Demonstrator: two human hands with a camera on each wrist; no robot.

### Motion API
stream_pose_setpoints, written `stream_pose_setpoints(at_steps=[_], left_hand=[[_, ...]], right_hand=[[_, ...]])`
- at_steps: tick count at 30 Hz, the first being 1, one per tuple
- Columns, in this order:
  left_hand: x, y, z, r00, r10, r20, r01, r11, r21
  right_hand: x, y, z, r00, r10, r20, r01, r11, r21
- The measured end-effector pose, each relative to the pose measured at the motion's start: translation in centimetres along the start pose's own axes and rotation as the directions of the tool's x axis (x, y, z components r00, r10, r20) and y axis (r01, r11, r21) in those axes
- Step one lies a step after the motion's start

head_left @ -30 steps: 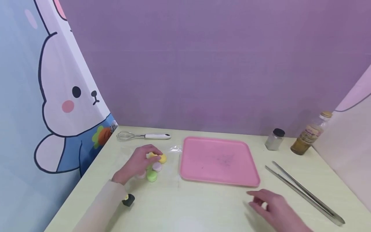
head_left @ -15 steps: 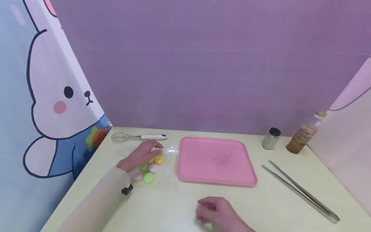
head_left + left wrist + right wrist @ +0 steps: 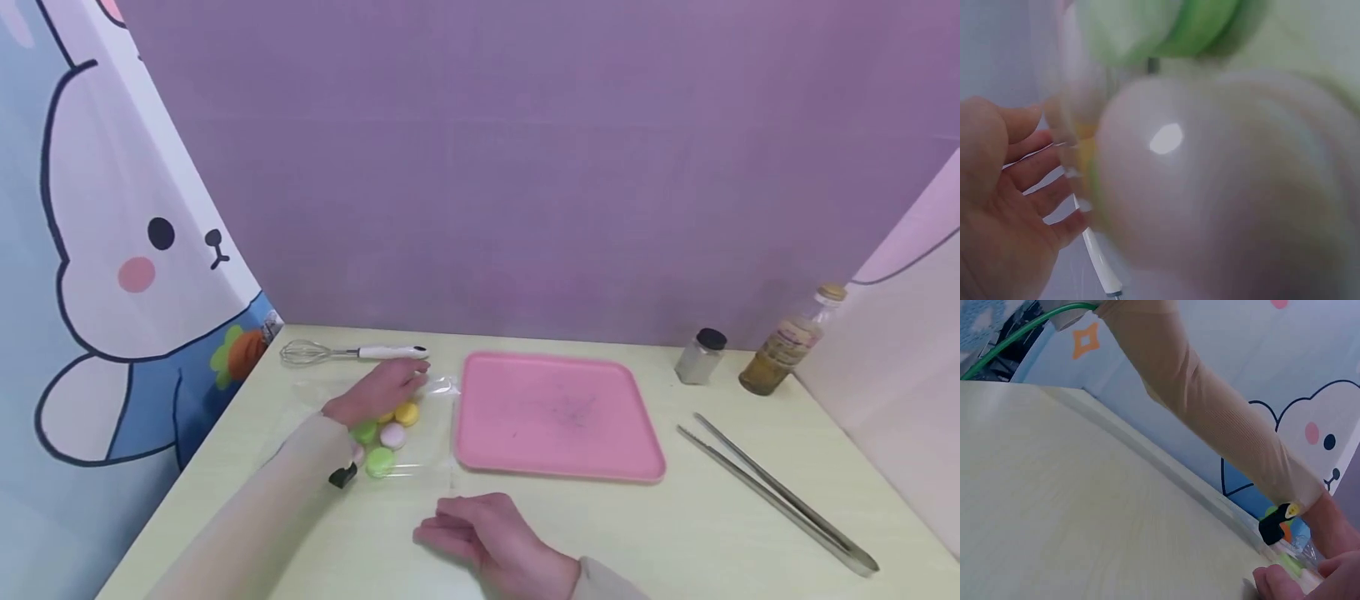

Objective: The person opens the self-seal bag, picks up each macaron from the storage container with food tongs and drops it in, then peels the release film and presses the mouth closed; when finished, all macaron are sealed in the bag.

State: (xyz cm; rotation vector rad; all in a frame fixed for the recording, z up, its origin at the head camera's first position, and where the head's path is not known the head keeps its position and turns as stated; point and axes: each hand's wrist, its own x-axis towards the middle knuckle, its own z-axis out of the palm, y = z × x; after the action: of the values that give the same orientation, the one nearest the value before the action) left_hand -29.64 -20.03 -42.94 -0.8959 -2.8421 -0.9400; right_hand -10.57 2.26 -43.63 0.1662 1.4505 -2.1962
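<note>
Several macarons, among them a lilac one (image 3: 393, 436), a light green one (image 3: 380, 461) and a yellow one (image 3: 407, 413), lie bunched on a clear plastic sheet or bag (image 3: 431, 450) left of the pink tray. My left hand (image 3: 380, 392) reaches over the far side of the bunch, its fingers loosely extended and covering part of it. The left wrist view shows the spread fingers (image 3: 1036, 164) beside a large blurred pale macaron (image 3: 1166, 187) and a green one (image 3: 1204, 28). My right hand (image 3: 491, 537) hovers before the tray with relaxed, slightly bent fingers, holding nothing.
A pink tray (image 3: 555, 417) lies mid-table. Behind my left hand is a whisk (image 3: 352, 353). Metal tongs (image 3: 780, 496), a black-lidded jar (image 3: 701, 357) and a corked bottle (image 3: 787, 343) stand or lie at the right. A purple wall (image 3: 480, 167) rises behind the table.
My right hand has moved left, from near the tray's right front corner toward the macarons. My left hand has shifted slightly away from me, uncovering more macarons. The head view has turned a little right.
</note>
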Motion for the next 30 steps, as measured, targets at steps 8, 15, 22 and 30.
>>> stream_pose_setpoints(at_steps=[8, 15, 22, 30], left_hand=[[1.2, 0.7, 0.1, 0.998, 0.020, 0.052, -0.024, 0.996, 0.080], [1.6, 1.5, 0.0, 0.998, 0.045, 0.052, -0.048, 0.996, 0.074], [1.4, 2.0, -0.8, 1.000, 0.002, 0.026, -0.004, 0.998, 0.060], [0.7, 2.1, -2.1, 0.999, 0.002, -0.034, 0.000, 0.997, 0.078]], right_hand=[[2.1, 0.2, 2.2, 0.998, -0.026, -0.052, 0.033, 0.989, 0.145], [3.5, 0.2, 2.6, 0.995, -0.051, -0.087, 0.063, 0.988, 0.141], [3.9, 0.3, 2.7, 0.992, -0.099, -0.077, 0.105, 0.992, 0.077], [3.2, -0.5, 1.7, 0.986, -0.152, -0.066, 0.148, 0.987, -0.059]])
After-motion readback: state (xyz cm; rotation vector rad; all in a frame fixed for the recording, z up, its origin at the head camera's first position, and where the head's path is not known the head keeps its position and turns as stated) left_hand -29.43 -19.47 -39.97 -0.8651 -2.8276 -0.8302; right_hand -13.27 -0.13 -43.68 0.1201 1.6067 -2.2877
